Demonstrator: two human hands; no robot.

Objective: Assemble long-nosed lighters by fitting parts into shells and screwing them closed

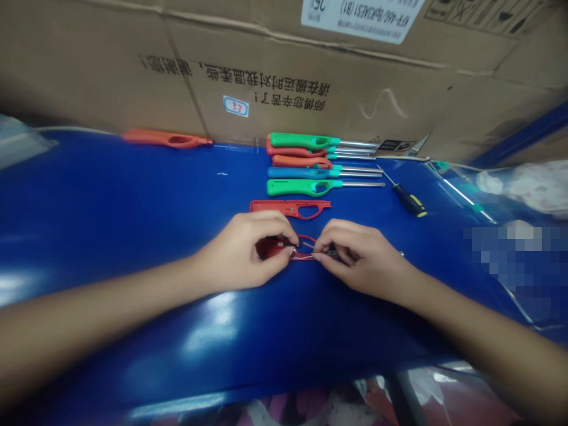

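Note:
My left hand (248,251) is closed round the handle end of a red lighter half-shell (304,247) lying on the blue table (110,225). Facing it, my right hand (359,257) pinches the other end of the same shell, fingertips close to small wires and a dark part inside. The fingers hide most of the shell. Just beyond the hands lies a second red half-shell (290,207), flat and untouched.
Several finished long-nosed lighters (310,171), green, orange and blue, lie in a row behind. An orange lighter (166,139) lies at the back left. A black-and-yellow screwdriver (408,200) lies to the right. A cardboard box wall (284,77) closes the back.

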